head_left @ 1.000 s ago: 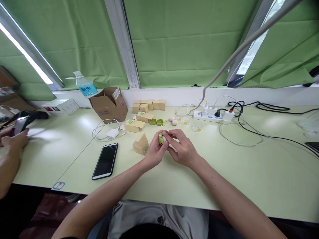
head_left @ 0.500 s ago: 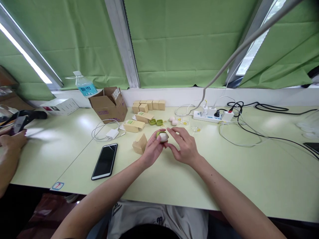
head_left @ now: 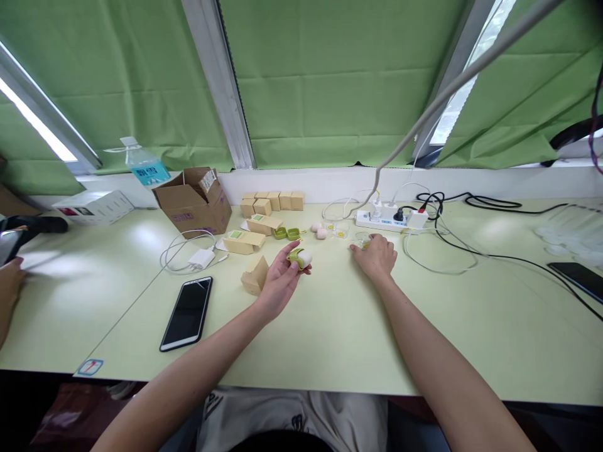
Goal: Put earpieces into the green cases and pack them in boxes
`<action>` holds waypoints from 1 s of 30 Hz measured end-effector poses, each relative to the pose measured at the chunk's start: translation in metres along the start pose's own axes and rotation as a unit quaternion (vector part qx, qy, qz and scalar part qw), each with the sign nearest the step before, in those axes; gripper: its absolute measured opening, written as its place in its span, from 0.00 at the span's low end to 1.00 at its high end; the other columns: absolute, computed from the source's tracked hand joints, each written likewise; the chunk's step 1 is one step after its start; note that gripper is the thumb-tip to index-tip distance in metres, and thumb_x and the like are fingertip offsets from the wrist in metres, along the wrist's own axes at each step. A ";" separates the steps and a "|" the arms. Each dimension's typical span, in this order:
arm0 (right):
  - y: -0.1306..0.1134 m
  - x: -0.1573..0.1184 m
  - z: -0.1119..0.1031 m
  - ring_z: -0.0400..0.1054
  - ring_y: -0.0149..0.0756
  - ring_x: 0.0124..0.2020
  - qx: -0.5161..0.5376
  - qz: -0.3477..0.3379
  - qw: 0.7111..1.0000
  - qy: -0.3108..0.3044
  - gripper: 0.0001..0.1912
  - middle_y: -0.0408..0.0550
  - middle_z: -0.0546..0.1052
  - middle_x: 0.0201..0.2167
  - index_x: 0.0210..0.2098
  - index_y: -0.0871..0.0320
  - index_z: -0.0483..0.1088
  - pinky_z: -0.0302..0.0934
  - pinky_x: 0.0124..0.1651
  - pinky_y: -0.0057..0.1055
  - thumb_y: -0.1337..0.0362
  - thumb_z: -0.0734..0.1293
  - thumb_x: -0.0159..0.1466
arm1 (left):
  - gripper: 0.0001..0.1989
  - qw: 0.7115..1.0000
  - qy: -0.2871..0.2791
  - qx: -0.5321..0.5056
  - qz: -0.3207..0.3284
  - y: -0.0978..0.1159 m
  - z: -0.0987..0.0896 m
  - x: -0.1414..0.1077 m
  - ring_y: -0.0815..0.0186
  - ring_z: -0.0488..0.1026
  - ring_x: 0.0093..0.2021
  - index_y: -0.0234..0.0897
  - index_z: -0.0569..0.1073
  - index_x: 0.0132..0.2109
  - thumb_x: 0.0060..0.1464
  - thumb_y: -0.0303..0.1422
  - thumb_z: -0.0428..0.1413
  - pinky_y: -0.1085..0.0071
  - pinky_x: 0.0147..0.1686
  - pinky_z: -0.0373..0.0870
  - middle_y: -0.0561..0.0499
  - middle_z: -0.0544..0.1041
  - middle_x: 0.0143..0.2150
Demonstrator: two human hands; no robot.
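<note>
My left hand (head_left: 279, 284) is closed around a small green case (head_left: 295, 256), from which a white rounded piece (head_left: 306, 258) bulges on the right. Further right, my right hand (head_left: 379, 256) reaches down to the tabletop, its fingers closed on a clear plastic piece (head_left: 362, 238) with a yellow spot; the hand partly hides it. Beyond my left hand lies an opened green case (head_left: 287, 233). Pink rounded pieces (head_left: 321, 232) rest near other clear plastic pieces (head_left: 340, 231). An opened tan carton (head_left: 255, 276) stands just left of my left hand.
Several small tan boxes (head_left: 285, 200) stand by the wall, with opened flat cartons (head_left: 244, 242) before them. Leftward are a brown cardboard box (head_left: 195, 204), a white charger (head_left: 202, 258) and a phone (head_left: 187, 313). A power strip (head_left: 386, 220) with cables sits behind my right hand. Another person's hand (head_left: 10, 279) shows far left.
My right hand has left the green case and moved right to the clear plastic piece. My left hand still holds the case, now turned somewhat. The view has shifted slightly.
</note>
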State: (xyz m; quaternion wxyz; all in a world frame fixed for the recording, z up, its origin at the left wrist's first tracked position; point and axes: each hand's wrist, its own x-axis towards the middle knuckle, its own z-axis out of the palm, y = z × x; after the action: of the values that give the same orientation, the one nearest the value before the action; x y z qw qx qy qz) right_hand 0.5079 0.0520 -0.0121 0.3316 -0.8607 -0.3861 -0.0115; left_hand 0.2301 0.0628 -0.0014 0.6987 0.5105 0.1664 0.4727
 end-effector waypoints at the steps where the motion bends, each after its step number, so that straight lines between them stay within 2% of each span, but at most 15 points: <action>1: 0.000 0.000 0.000 0.67 0.61 0.62 0.010 -0.007 1.000 -0.007 0.28 0.67 0.77 0.58 0.58 0.63 0.69 0.58 0.64 0.52 0.56 0.73 0.64 | 0.31 1.000 0.004 0.008 0.005 0.000 0.000 0.000 0.64 0.78 0.47 0.44 0.68 0.68 0.63 0.42 0.68 0.58 0.58 0.74 0.48 0.77 0.50; 4: -0.005 -0.005 -0.004 0.72 0.54 0.57 0.093 -0.052 0.994 -0.017 0.25 0.60 0.79 0.55 0.57 0.58 0.67 0.65 0.60 0.48 0.62 0.72 0.61 | 0.32 0.998 0.024 0.048 0.017 -0.001 -0.001 0.002 0.64 0.80 0.47 0.44 0.69 0.67 0.62 0.46 0.68 0.58 0.59 0.75 0.48 0.78 0.51; 6: -0.014 -0.015 -0.008 0.74 0.52 0.54 0.176 -0.122 0.976 -0.030 0.28 0.56 0.79 0.54 0.58 0.56 0.66 0.69 0.57 0.47 0.67 0.70 0.59 | 0.32 0.995 0.038 0.085 0.031 -0.001 -0.002 0.002 0.63 0.81 0.46 0.44 0.70 0.66 0.61 0.48 0.68 0.58 0.58 0.77 0.47 0.79 0.52; 8: -0.026 -0.031 -0.012 0.75 0.51 0.51 0.219 -0.234 0.946 -0.040 0.28 0.55 0.79 0.55 0.58 0.54 0.66 0.71 0.55 0.48 0.70 0.69 0.58 | 0.31 0.991 0.043 0.120 0.048 -0.002 -0.002 0.003 0.63 0.81 0.46 0.43 0.71 0.66 0.62 0.49 0.67 0.59 0.57 0.78 0.46 0.80 0.53; 10: -0.038 -0.049 -0.016 0.74 0.53 0.52 0.234 -0.347 0.908 -0.028 0.26 0.58 0.77 0.56 0.58 0.53 0.67 0.72 0.54 0.51 0.69 0.69 0.60 | 0.30 0.986 0.042 0.148 0.065 -0.002 -0.002 0.003 0.63 0.81 0.45 0.42 0.72 0.65 0.63 0.49 0.67 0.60 0.56 0.79 0.45 0.81 0.52; 13: -0.050 -0.072 -0.021 0.71 0.56 0.59 0.248 -0.442 0.862 -0.026 0.25 0.59 0.76 0.57 0.60 0.52 0.68 0.72 0.59 0.54 0.67 0.70 0.63 | 0.28 0.979 0.049 0.174 0.099 -0.004 -0.002 0.004 0.60 0.81 0.50 0.41 0.73 0.65 0.63 0.47 0.66 0.61 0.55 0.79 0.43 0.82 0.54; 16: -0.056 -0.081 -0.028 0.74 0.52 0.54 0.277 -0.443 0.850 -0.065 0.24 0.57 0.77 0.54 0.60 0.52 0.70 0.74 0.55 0.51 0.65 0.71 0.64 | 0.26 0.968 0.057 0.208 0.132 -0.004 -0.003 0.003 0.57 0.79 0.58 0.43 0.74 0.65 0.65 0.45 0.65 0.60 0.60 0.77 0.42 0.79 0.62; 20: -0.060 -0.082 -0.033 0.75 0.44 0.42 0.335 -0.366 0.854 -0.156 0.23 0.52 0.80 0.49 0.57 0.53 0.73 0.75 0.45 0.43 0.62 0.74 0.63 | 0.23 0.953 0.041 0.256 0.155 -0.001 -0.004 0.002 0.55 0.77 0.62 0.46 0.74 0.66 0.67 0.41 0.63 0.56 0.65 0.74 0.42 0.77 0.66; 23: -0.061 -0.082 -0.032 0.75 0.40 0.39 0.378 -0.309 0.848 -0.205 0.22 0.49 0.81 0.44 0.55 0.54 0.73 0.75 0.45 0.41 0.60 0.75 0.62 | 0.22 0.952 0.020 0.254 0.171 0.001 -0.003 0.001 0.54 0.75 0.64 0.45 0.74 0.65 0.67 0.40 0.63 0.55 0.66 0.73 0.42 0.77 0.66; 26: -0.062 -0.084 -0.031 0.73 0.37 0.35 0.385 -0.294 0.847 -0.218 0.20 0.46 0.79 0.38 0.51 0.54 0.73 0.74 0.44 0.40 0.59 0.76 0.61 | 0.22 0.954 -0.002 0.244 0.172 0.002 -0.002 0.000 0.53 0.74 0.67 0.45 0.75 0.65 0.67 0.38 0.64 0.55 0.68 0.72 0.43 0.77 0.67; 30: -0.062 -0.085 -0.030 0.72 0.36 0.33 0.384 -0.300 0.845 -0.220 0.19 0.45 0.79 0.37 0.51 0.54 0.74 0.74 0.43 0.39 0.60 0.76 0.61 | 0.23 0.957 -0.036 0.241 0.158 0.003 -0.003 -0.002 0.53 0.75 0.68 0.45 0.74 0.67 0.68 0.38 0.62 0.54 0.69 0.73 0.42 0.75 0.70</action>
State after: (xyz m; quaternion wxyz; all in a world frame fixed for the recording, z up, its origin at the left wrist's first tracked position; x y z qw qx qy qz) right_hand 0.4135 0.0085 0.0230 0.5221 -0.4869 -0.6621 0.2281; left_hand 0.2260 0.0629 -0.0006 0.4766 0.7001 0.1676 0.5046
